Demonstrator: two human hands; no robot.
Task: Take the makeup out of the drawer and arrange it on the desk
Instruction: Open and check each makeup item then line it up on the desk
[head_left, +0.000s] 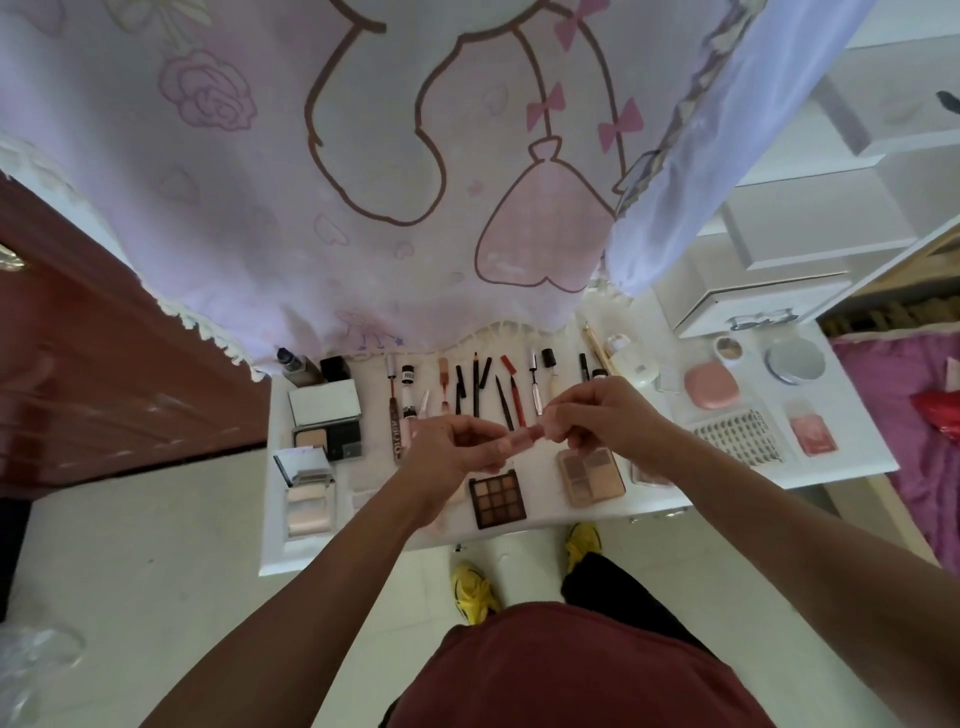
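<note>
Over on the left, the left hand (457, 447) is curled, its fingertips pinching one end of a small pink tube (523, 433). The right hand (597, 415) pinches the other end, so the tube hangs between both hands, lifted clear above the middle of the desk (857, 457). My read is that this is the arranging step, with one piece being looked over before it goes down (whether a cap is being twisted, I cannot tell). The next move, I'd say, calls for picking a slot and laying the tube straight. The row of pencils (475, 387) just beyond the hands looks the natural home, though its narrow gaps want a careful placing so nothing gets knocked. Now the surroundings, left to right: an open compact (327, 434) at the left end with a second open one just nearer, then the pencils and wands in their line. A dark palette (497, 496) sits right under the hands with a beige palette (591, 475) beside it. Further right are a lash tray (737, 436), a pink case (711, 387) and a round tin (795, 358). A printed cloth (363, 182) drapes down to the desk's back edge, over the tops of the tall items there, and that crowds the back row. The drawer itself I cannot make out from here.
</note>
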